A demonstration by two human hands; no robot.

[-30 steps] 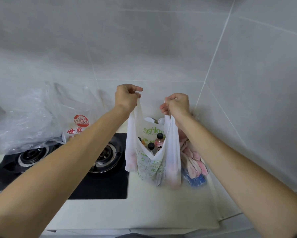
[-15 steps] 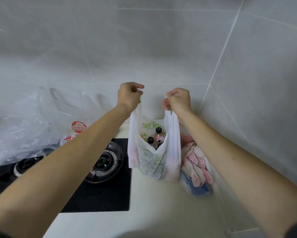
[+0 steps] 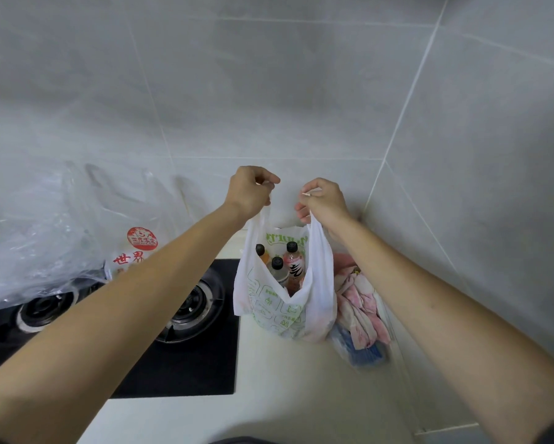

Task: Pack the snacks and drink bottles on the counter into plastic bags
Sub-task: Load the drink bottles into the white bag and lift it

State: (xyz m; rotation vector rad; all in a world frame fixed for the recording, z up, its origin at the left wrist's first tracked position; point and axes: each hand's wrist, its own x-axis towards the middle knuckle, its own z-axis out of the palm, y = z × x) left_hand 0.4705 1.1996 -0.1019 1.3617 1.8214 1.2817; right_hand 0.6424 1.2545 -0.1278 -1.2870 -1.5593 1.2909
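Beside the stove point(image 3: 186, 357), on the pale surface point(image 3: 269, 395), the white bag point(image 3: 279, 312) is held up by its handles — one gripped in each hand, left hand point(image 3: 250, 190) and right hand point(image 3: 325, 200). Three bottles point(image 3: 285, 264) stand inside; it is judged heavy, the film thin and stretchy — both handles should be kept.

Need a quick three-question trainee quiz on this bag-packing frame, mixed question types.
1. True or false: the left hand and right hand each grip a handle of the white plastic bag with green print.
2. How many black bottle caps show inside that bag?
3. What lies right of the bag: A) pink crumpled cloth, B) black gas stove?

Key: 1 true; 2 three; 3 A.
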